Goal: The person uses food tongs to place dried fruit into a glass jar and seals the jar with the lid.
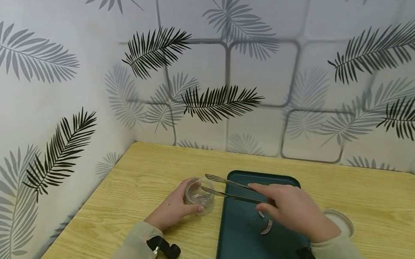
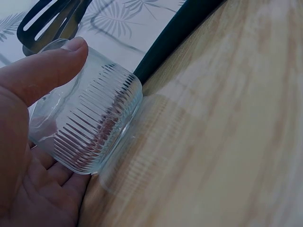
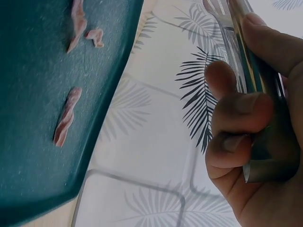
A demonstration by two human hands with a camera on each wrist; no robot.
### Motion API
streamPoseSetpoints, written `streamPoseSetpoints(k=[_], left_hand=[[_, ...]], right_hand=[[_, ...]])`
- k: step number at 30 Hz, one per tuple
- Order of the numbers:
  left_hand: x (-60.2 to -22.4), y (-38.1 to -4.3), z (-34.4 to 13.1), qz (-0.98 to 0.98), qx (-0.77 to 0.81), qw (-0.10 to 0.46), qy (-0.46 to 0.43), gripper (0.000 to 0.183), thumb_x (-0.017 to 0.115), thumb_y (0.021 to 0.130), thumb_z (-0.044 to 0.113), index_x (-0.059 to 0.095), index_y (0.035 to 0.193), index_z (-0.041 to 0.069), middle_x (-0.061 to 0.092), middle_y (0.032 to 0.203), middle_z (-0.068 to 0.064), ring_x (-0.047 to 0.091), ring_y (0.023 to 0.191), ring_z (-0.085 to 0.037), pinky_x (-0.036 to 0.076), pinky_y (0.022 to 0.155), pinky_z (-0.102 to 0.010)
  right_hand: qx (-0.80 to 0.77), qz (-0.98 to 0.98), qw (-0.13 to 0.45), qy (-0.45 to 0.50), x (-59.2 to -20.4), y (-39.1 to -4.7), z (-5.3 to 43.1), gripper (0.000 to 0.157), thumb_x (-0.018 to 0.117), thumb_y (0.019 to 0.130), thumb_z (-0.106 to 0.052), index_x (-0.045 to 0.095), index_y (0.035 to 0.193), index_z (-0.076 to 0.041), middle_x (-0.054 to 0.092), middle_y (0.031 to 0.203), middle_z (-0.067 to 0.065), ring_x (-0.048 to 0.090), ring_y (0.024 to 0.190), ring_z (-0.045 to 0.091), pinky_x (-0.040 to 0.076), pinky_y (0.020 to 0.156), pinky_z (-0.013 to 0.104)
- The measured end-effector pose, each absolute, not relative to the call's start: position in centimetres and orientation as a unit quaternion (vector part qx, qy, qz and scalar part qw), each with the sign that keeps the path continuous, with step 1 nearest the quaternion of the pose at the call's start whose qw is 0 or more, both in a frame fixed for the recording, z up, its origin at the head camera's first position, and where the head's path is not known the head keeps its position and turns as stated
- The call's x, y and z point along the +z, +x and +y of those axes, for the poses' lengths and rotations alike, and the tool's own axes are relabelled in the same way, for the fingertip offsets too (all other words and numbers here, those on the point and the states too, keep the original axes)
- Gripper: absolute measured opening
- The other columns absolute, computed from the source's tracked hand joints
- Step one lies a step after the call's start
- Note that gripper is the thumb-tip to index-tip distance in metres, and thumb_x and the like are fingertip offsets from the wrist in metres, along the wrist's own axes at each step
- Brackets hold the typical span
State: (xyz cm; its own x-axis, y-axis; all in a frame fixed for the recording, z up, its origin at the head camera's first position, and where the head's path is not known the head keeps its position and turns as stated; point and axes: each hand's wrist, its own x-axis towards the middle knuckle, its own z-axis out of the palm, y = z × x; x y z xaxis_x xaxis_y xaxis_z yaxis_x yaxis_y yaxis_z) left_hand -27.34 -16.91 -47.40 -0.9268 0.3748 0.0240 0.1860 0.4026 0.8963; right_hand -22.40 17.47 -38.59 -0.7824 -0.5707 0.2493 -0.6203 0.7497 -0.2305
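Note:
My left hand (image 1: 176, 207) holds a clear ribbed glass jar (image 1: 207, 203) around its side, low over the wooden table. Reddish-brown bits show through the jar's lower wall (image 2: 106, 125) in the left wrist view. My right hand (image 1: 293, 207) grips metal tongs (image 1: 238, 197) with slotted ends, their two arms spread apart. One slotted end overlaps the jar's mouth in the head view; the other lies just beyond the far rim. Below the right hand, pinkish dried strips, among them one curved strip (image 1: 267, 228) and one twisted strip (image 3: 67, 117), lie on a dark green tray (image 1: 242, 255).
A round white lid-like thing (image 1: 341, 221) with a pale rim stands right of the tray, partly behind the right forearm. Light wood table (image 1: 172, 164) surrounds the tray. Leaf-patterned walls (image 1: 200, 128) rise behind and at the left. Black straps sit at both wrists.

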Motion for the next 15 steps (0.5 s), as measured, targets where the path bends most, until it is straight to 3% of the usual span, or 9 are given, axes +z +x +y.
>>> streamPoseSetpoints(k=[4, 10, 15], left_hand=[[-47.4, -27.3, -16.9, 0.834, 0.519, 0.090, 0.168, 0.093, 0.083, 0.085, 0.040, 0.029, 0.159, 0.026, 0.043, 0.154, 0.003, 0.039, 0.142, -0.022, 0.030, 0.114, -0.050], [-47.4, -27.3, -16.9, 0.834, 0.518, 0.090, 0.167, 0.091, 0.083, 0.086, 0.037, 0.029, 0.158, 0.028, 0.043, 0.154, 0.003, 0.040, 0.141, -0.021, 0.031, 0.114, -0.049], [-47.3, -27.2, -16.9, 0.839, 0.512, 0.089, 0.163, 0.089, 0.083, 0.086, 0.036, 0.030, 0.158, 0.029, 0.044, 0.153, 0.003, 0.040, 0.141, -0.022, 0.031, 0.114, -0.050]], right_hand=[[0.154, -0.933, 0.081, 0.315, -38.8, -22.4, 18.2, 0.057, 0.072, 0.094, -0.036, 0.056, 0.148, -0.024, 0.054, 0.082, -0.022, 0.046, 0.063, -0.003, 0.040, 0.057, 0.026], [0.164, -0.932, 0.089, 0.312, -39.0, -22.2, 19.7, 0.057, 0.072, 0.094, -0.035, 0.056, 0.147, -0.021, 0.064, 0.102, -0.007, 0.056, 0.074, 0.001, 0.046, 0.062, 0.030], [0.160, -0.939, 0.071, 0.295, -39.1, -21.9, 21.1, 0.059, 0.071, 0.095, -0.036, 0.054, 0.149, -0.021, 0.062, 0.100, -0.010, 0.051, 0.070, -0.001, 0.044, 0.062, 0.029]])
